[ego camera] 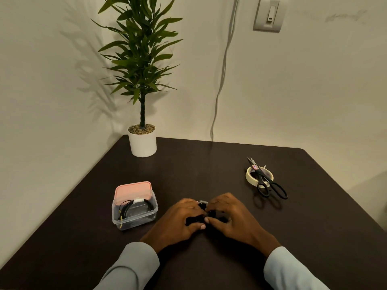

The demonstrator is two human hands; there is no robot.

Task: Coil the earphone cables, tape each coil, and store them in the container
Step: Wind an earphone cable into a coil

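Both sleeves (134,266) enter from the bottom edge, and the left hand (178,218) and right hand (232,216) meet on the dark surface (209,170), fingers curled round a black earphone coil (199,219). Most of that coil is hidden under the fingers, so its long axis cannot be told; a pale bit of tape (202,201) shows at its far side. Left of the hands, a clear container (135,214) holds another taped coil (134,206), lying roughly left to right. Scissors (266,181) rest across a tape roll (250,176) at right.
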